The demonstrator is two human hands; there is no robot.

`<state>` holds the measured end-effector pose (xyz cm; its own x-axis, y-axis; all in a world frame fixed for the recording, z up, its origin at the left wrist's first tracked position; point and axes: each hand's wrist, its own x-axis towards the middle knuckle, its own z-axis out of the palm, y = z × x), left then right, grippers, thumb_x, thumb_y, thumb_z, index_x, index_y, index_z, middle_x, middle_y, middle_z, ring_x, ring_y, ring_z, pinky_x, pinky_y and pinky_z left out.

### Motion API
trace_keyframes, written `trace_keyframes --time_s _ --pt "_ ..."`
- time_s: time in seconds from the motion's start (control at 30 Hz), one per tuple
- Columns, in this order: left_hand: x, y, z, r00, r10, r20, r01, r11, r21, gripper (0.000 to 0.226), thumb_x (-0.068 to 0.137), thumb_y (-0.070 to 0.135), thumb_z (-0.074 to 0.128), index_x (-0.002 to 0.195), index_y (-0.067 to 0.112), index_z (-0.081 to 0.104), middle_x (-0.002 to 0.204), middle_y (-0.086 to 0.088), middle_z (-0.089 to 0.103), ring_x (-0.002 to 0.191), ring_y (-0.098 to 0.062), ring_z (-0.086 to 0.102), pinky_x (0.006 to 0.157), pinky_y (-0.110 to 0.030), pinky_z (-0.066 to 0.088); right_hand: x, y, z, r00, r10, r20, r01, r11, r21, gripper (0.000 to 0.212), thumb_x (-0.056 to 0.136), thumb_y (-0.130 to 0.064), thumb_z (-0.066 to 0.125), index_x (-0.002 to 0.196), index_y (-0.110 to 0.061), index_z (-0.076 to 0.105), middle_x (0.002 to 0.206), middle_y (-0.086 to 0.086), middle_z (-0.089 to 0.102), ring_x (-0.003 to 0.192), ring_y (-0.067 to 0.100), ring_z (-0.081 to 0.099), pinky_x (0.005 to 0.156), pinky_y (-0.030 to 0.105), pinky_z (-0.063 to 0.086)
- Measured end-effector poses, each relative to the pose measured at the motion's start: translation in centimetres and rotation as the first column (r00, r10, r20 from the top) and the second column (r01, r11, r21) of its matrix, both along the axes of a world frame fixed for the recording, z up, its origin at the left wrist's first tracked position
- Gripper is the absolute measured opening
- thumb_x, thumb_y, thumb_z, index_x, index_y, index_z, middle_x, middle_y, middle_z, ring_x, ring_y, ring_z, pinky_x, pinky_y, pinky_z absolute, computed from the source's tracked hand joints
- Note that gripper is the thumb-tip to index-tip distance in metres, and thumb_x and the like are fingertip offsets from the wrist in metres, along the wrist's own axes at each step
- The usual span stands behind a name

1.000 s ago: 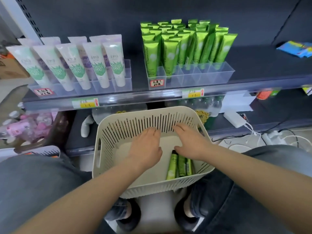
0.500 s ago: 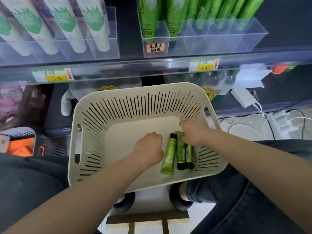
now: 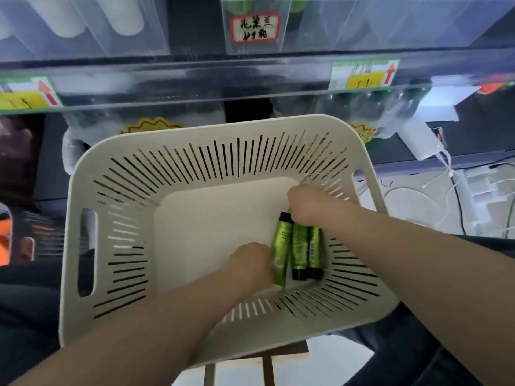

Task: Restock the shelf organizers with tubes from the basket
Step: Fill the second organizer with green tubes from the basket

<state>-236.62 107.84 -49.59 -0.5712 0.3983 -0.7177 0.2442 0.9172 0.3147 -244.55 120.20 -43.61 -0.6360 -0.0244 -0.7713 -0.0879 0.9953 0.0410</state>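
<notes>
A cream slotted basket (image 3: 92, 190) rests in front of me, below the shelf. Three green tubes (image 3: 299, 246) with black caps lie side by side on the right of its floor. My left hand (image 3: 250, 264) is curled at the lower end of the leftmost tube (image 3: 282, 240), fingers closed on it. My right hand (image 3: 309, 204) is curled over the upper ends of the other tubes; its fingers are hidden. Above, the clear organizer (image 3: 362, 29) with a handwritten label (image 3: 255, 27) stands on the shelf, and green tube ends barely show at the frame's top edge.
White tubes (image 3: 122, 20) stand in another clear organizer at top left. Price tags (image 3: 362, 76) line the shelf edge. A white adapter (image 3: 420, 143) and cables (image 3: 459, 196) lie at right. A wooden stool (image 3: 267, 366) shows under the basket, between my knees.
The view has tilted down and closer to the basket. My left hand has moved right onto the leftmost tube, which now lies straighter beside the others. My right hand stays on the tube tops.
</notes>
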Motion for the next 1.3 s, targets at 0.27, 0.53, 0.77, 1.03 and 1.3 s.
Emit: trace_keyframes --time_s 0.27,0.53,0.77,1.03,1.3 --pt "0.9 0.4 -2.0 0.974 0.181 0.134 -0.191 0.98 0.062 0.022 0.083 0.033 0.059 0.073 0.016 0.049 0.07 0.001 0.052 0.062 -0.016 0.051 0.051 -0.02 0.037 -1.5 0.0 -1.7 0.997 0.069 0.02 -0.07 0.993 0.1 0.021 0.089 -0.012 0.057 0.106 0.0 0.058 0.077 0.004 0.049 0.069 0.018 0.044 0.057 0.029 0.039" --pt "0.8 0.2 -2.6 0.952 0.262 0.161 -0.272 0.961 0.044 0.019 0.082 0.025 0.059 0.072 0.015 0.047 0.093 -0.011 0.065 0.077 -0.025 0.06 0.061 -0.025 0.041 -1.4 -0.2 -2.6 0.972 0.22 0.083 -0.233 0.945 0.229 0.034 0.091 -0.015 0.054 0.122 -0.003 0.053 0.126 0.015 0.05 0.123 0.032 0.043 0.084 0.036 0.045" --pt "0.8 0.0 -2.8 0.926 0.309 0.216 -0.324 0.945 0.041 0.013 0.084 0.018 0.059 0.076 0.011 0.051 0.094 -0.013 0.064 0.077 -0.024 0.058 0.061 -0.026 0.042 -1.6 0.1 -3.0 0.945 0.296 0.14 -0.323 0.914 0.246 0.028 0.091 -0.015 0.053 0.117 -0.004 0.056 0.128 0.015 0.051 0.124 0.034 0.043 0.096 0.04 0.041" --pt "-0.8 -1.6 -2.9 0.892 0.366 0.265 -0.378 0.926 -0.009 0.03 0.081 0.015 0.06 0.056 0.011 0.044 0.056 -0.002 0.046 0.049 -0.013 0.047 0.047 -0.021 0.04 -1.9 0.3 -4.0 0.974 0.225 0.036 -0.228 0.961 0.157 0.021 0.09 -0.016 0.055 0.108 -0.006 0.059 0.071 0.002 0.041 0.08 0.021 0.047 0.068 0.031 0.042" --pt "-1.8 -3.5 -2.4 0.886 0.397 0.241 -0.396 0.916 -0.055 0.029 0.079 0.018 0.061 0.054 0.012 0.048 0.051 0.001 0.051 0.042 -0.009 0.045 0.045 -0.02 0.039 -1.0 -0.3 -6.1 0.97 0.239 -0.032 -0.223 0.939 0.264 0.033 0.091 -0.035 0.053 0.115 -0.013 0.057 0.114 0.006 0.057 0.11 0.026 0.05 0.083 0.033 0.036"
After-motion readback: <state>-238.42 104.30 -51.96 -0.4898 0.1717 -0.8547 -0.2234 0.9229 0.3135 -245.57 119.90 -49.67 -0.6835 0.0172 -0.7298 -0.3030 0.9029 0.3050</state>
